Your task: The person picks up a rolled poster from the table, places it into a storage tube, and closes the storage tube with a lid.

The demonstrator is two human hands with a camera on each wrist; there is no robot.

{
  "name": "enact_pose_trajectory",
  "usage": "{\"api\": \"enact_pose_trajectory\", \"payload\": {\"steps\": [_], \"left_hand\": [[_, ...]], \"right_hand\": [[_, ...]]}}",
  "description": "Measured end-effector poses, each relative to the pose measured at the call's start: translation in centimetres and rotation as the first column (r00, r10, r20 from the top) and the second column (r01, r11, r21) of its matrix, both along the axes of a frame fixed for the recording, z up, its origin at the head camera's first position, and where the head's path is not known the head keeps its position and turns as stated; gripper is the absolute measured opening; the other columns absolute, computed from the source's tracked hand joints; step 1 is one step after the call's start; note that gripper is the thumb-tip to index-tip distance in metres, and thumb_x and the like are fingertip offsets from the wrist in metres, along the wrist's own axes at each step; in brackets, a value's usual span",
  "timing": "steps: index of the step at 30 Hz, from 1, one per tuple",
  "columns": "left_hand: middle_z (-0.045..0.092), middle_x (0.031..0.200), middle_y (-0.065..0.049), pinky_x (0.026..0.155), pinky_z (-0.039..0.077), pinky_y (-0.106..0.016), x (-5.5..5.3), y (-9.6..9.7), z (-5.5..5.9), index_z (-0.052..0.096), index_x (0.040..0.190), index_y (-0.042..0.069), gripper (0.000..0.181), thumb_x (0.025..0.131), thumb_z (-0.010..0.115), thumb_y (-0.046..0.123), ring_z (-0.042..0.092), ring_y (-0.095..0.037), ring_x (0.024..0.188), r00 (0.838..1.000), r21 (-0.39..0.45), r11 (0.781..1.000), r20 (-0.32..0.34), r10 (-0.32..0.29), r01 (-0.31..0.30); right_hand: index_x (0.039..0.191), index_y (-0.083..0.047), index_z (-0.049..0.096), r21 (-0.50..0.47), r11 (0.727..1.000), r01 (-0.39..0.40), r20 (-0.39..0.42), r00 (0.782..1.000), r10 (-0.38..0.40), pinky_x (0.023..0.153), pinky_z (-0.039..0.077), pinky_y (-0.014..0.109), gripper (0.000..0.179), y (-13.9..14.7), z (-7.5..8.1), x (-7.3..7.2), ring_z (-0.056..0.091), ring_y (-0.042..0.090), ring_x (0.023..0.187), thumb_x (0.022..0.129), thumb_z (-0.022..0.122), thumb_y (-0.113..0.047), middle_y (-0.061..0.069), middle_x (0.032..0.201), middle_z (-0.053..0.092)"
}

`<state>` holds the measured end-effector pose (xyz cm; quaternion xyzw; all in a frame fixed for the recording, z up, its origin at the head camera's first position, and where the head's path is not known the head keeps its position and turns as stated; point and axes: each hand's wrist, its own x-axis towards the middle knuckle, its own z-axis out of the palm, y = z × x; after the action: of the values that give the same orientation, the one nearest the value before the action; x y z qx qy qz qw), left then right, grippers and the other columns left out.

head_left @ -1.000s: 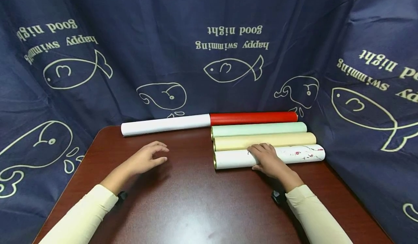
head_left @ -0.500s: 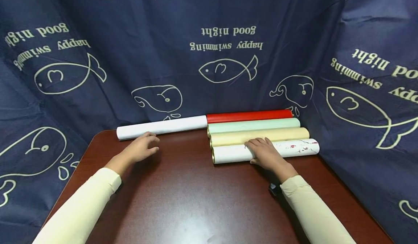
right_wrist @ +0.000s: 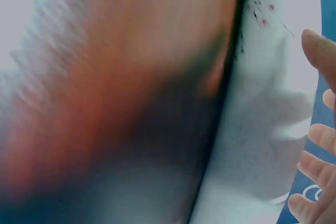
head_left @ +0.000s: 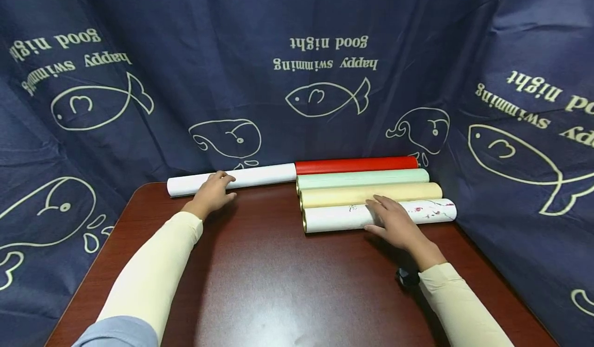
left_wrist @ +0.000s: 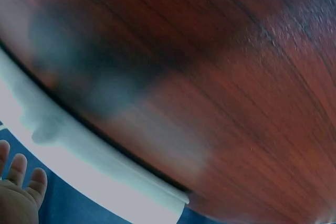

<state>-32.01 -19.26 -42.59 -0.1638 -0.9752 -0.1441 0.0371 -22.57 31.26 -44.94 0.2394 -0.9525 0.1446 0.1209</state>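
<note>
In the head view my left hand is over the plain white roll at the back left, its fingers overlapping the roll. The left wrist view shows these fingers extended beside the white roll; contact cannot be made out. My right hand is at the white roll with red flower marks. Its fingers are spread and reach toward the cream roll. In the right wrist view the thumb and fingers stand apart, gripping nothing, with the hand's shadow on the flowered roll.
A pale green roll lies behind the cream one, and a red roll behind that, end to end with the plain white roll. All lie on a dark reddish-brown table. A blue curtain with fish drawings encloses the back and sides.
My left hand has moved away from me to the plain white roll. My right hand has loosened from the flowered roll and shifted slightly right. The rolls stay in the same arrangement.
</note>
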Motion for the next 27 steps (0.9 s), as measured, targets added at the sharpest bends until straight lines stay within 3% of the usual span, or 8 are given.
{"api": "enact_pose_trajectory", "payload": {"steps": [8,14,18,22,27], "left_hand": [[0.044,0.138,-0.025,0.103,0.037,-0.059,-1.5,0.3,-0.7,0.053,0.137,0.002,0.054,0.09,0.072,0.021,0.04,-0.044,0.131,0.999,-0.017,0.999,-0.004,0.032,-0.032],[0.042,0.14,-0.027,0.101,0.038,-0.061,-1.9,0.4,-1.2,0.044,0.143,-0.001,0.062,0.091,0.068,0.022,0.039,-0.047,0.129,0.993,-0.018,0.993,0.026,0.116,-0.115],[0.036,0.148,-0.029,0.108,0.032,-0.061,-1.8,0.6,-1.7,0.037,0.148,-0.004,0.067,0.092,0.066,0.022,0.03,-0.048,0.138,0.994,-0.071,0.994,0.072,0.087,-0.082],[0.031,0.154,-0.028,0.107,0.032,-0.063,-2.2,1.2,-2.0,0.032,0.151,-0.001,0.074,0.091,0.068,0.023,0.028,-0.047,0.14,0.994,-0.127,0.989,0.071,0.079,-0.07],[0.043,0.147,-0.021,0.101,0.035,-0.063,-2.8,1.4,-1.1,0.039,0.151,0.007,0.064,0.096,0.063,0.031,0.035,-0.044,0.13,0.995,-0.208,0.975,0.036,0.091,-0.082]], "right_hand": [[0.139,0.008,0.049,-0.103,0.995,0.016,0.127,0.992,-0.003,0.108,0.029,0.062,0.063,0.6,2.1,-3.9,0.038,0.05,0.132,0.092,0.071,-0.028,0.033,0.142,0.043],[0.142,0.008,0.044,-0.175,0.983,0.063,0.259,0.966,-0.016,0.109,0.029,0.061,0.063,0.1,3.1,-7.0,0.038,0.048,0.133,0.099,0.062,-0.033,0.03,0.145,0.041],[0.143,0.007,0.044,-0.206,0.975,0.08,0.31,0.951,-0.012,0.11,0.029,0.06,0.063,-0.6,3.0,-8.3,0.038,0.046,0.135,0.099,0.061,-0.036,0.029,0.146,0.042],[0.142,0.007,0.045,-0.213,0.973,0.092,0.334,0.942,-0.016,0.11,0.028,0.059,0.061,-0.8,3.5,-9.7,0.037,0.045,0.135,0.099,0.061,-0.033,0.029,0.145,0.043],[0.143,0.008,0.042,-0.182,0.979,0.09,0.363,0.931,-0.018,0.111,0.026,0.059,0.06,-1.8,4.5,-11.5,0.032,0.046,0.138,0.1,0.061,-0.029,0.03,0.15,0.035]]}}
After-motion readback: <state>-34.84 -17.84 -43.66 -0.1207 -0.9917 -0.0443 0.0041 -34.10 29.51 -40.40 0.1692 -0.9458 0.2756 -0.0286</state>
